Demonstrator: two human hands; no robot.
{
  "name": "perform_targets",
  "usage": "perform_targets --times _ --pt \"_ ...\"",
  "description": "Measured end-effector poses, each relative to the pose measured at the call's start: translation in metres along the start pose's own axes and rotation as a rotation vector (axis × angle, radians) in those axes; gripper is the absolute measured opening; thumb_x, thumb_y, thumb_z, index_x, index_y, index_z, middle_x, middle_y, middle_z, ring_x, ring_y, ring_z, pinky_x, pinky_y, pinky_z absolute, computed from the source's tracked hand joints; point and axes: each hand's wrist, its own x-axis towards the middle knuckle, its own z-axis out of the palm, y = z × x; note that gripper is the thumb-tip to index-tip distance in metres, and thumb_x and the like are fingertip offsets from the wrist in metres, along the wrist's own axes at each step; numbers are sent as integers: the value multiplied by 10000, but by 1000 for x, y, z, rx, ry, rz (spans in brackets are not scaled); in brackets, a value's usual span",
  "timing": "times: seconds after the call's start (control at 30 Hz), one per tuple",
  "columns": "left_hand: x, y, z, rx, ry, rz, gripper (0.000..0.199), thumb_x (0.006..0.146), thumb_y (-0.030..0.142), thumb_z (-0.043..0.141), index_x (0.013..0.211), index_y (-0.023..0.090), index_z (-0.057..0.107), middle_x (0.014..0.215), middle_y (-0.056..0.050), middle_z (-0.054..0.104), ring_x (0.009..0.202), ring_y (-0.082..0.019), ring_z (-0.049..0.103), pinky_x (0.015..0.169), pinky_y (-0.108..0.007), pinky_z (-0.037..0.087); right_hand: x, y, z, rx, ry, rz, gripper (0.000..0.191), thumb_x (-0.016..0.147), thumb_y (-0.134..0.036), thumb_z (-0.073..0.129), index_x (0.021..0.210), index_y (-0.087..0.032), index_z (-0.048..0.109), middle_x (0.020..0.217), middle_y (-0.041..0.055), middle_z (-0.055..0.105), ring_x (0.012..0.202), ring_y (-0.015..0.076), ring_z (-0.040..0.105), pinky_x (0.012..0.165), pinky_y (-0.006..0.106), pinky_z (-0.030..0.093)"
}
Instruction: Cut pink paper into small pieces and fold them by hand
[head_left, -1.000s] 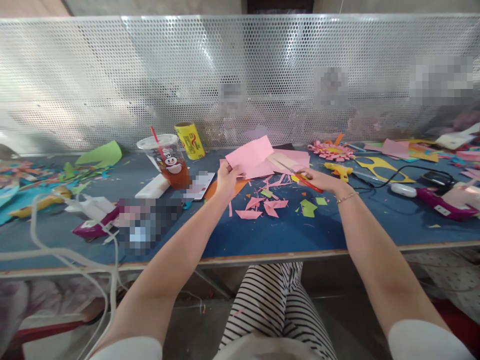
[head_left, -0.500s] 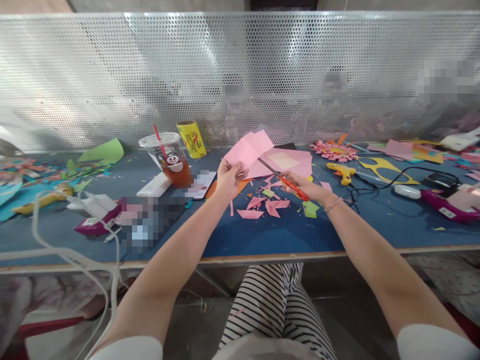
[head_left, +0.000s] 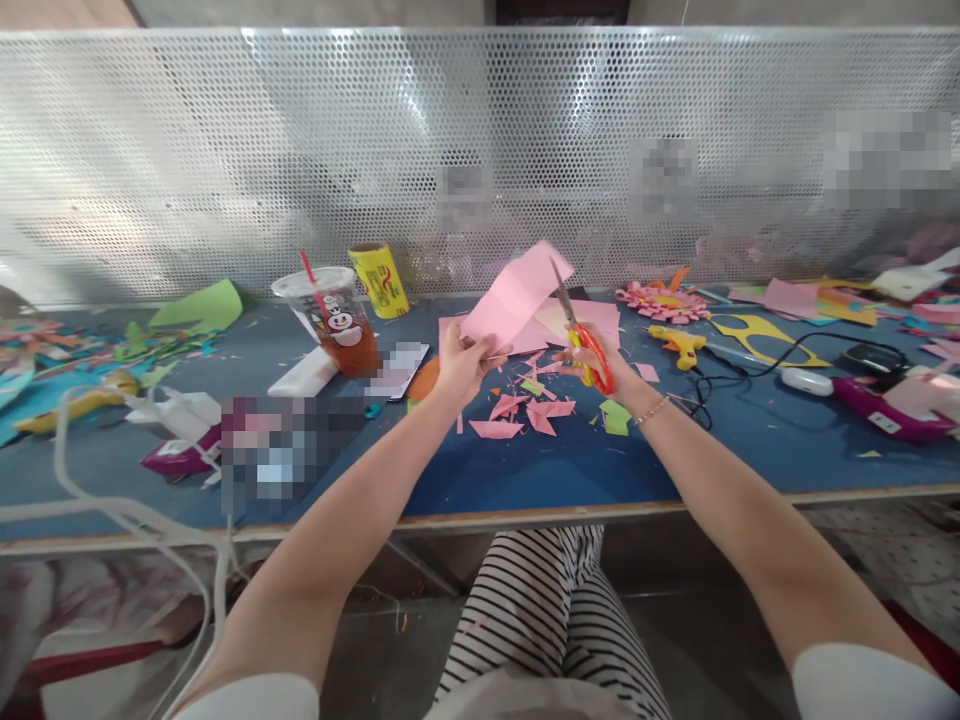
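In the middle of the frame, the left hand (head_left: 463,362) is closed on the lower left end of a pink paper (head_left: 517,290), with the thumb and fingers pinching it. From this hand, the long axis of the paper goes toward the upper right, and its far end is free and raised above the tabletop (head_left: 525,485).

The right hand (head_left: 611,350) is gripping the scissors (head_left: 566,300) by their red and yellow handles. It is to the lower right of the free end of the paper, so it is the nearer hand to that end. The blades go up and slightly to the left, crossing the long direction of the paper. In this view their tips overlap the right end of the paper, but I cannot tell if the paper is between the blades or behind them.

Behind and below the raised paper, pink sheets (head_left: 604,318) lie flat. Pink scraps (head_left: 551,412) are nearer to the bottom of the frame, below both hands. A yellow glue gun (head_left: 677,345) lies to the right of the right hand, and a phone (head_left: 405,370) is to the left of the left hand.
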Motion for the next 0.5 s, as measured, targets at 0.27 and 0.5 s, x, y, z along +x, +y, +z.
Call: perform_targets --times 0.27,0.5 --pt "-18 -5 17 126 -208 -79 500 623 253 679 981 243 330 717 57 550 598 -167 656 492 -240 528 7 0 17 -52 322 -208 549 640 -362 668 1049 -328 303 907 -23 413 838 157 585 753 380 540" --pt "-26 -8 26 254 -294 -108 542 563 222 724 985 198 384 689 22 614 626 -141 638 591 -269 528 5 1 19 -314 366 -218 501 709 -396 574 1102 -286 284 831 1 422 702 144 506 649 340 506"
